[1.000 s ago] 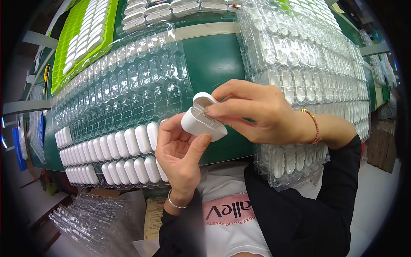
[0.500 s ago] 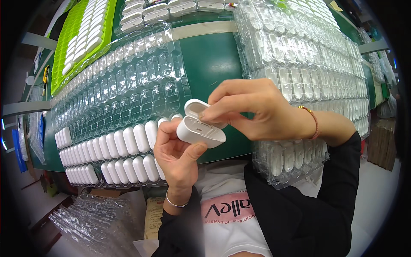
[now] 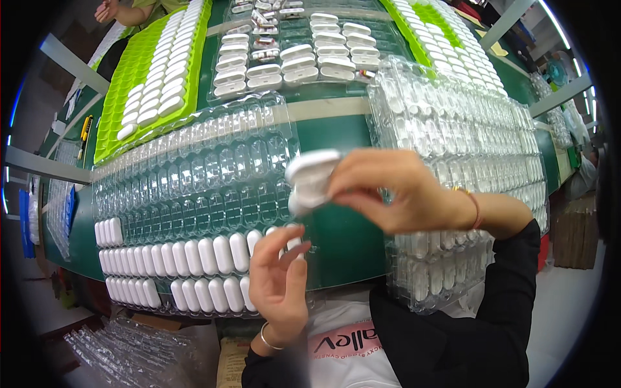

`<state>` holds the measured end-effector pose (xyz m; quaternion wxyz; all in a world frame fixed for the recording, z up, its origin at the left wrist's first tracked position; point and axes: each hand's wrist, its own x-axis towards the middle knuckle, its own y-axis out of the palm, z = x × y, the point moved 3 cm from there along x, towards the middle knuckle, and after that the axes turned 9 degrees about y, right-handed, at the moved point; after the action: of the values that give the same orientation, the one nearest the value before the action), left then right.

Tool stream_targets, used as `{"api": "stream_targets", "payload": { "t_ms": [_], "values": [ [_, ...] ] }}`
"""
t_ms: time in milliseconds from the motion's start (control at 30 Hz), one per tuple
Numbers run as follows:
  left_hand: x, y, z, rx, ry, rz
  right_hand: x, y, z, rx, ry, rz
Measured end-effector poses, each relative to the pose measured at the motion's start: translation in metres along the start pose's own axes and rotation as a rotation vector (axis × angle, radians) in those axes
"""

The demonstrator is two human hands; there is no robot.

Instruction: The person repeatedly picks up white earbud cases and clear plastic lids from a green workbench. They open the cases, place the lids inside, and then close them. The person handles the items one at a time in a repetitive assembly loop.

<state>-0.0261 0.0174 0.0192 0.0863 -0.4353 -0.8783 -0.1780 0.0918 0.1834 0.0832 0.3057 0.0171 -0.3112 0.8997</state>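
A white earbud charging case (image 3: 312,180) with its lid lifted hangs over the green table, smeared by motion. My right hand (image 3: 401,187) grips it at its right side between thumb and fingers. Below and nearer to me, my left hand (image 3: 279,284) holds nothing, its fingers loosely curled and apart. It is beside the near right corner of a clear blister tray (image 3: 194,171). Rows of white closed cases (image 3: 223,254) fill the near part of that tray. My left fingers hide a few of those at the right end.
Stacked clear blister trays (image 3: 446,149) rise on the right. Farther off, open white cases (image 3: 301,64) lie in a tray with small parts. Green trays (image 3: 113,132) of white pieces flank them. At the far left shows another person's hand (image 3: 107,11).
My left hand has let go of the charging case. My right hand has carried it up and away from the left hand. The view has tilted to show more of the far table.
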Motion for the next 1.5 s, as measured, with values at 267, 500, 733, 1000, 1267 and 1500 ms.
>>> {"api": "stream_targets", "payload": {
  "t_ms": [267, 500, 733, 1000, 1267, 1500],
  "values": [
    [-0.001, -0.036, -0.008, 0.226, 0.171, -0.017, 0.142, -0.161, -0.147, -0.431, 0.228, -0.368],
    [-0.001, -0.055, -0.003, 0.284, 0.087, -0.181, 0.204, -0.192, -0.25, -0.8, 0.316, -0.388],
    [0.005, -0.057, -0.002, 0.308, 0.018, -0.189, 0.213, -0.191, -0.283, -0.774, 0.323, -0.329],
    [0.037, -0.108, -0.032, 0.984, 0.33, -0.074, 0.193, -0.2, -0.219, -0.745, 0.2, -0.248],
    [0.135, -0.297, -0.028, 1.896, 0.261, -0.186, 0.056, -0.121, -0.056, -0.64, 0.059, -0.21],
    [0.178, -0.397, 0.01, 2.073, -0.116, -0.05, -0.078, -0.111, -0.001, -0.552, 0.288, -0.263]
  ]
}}
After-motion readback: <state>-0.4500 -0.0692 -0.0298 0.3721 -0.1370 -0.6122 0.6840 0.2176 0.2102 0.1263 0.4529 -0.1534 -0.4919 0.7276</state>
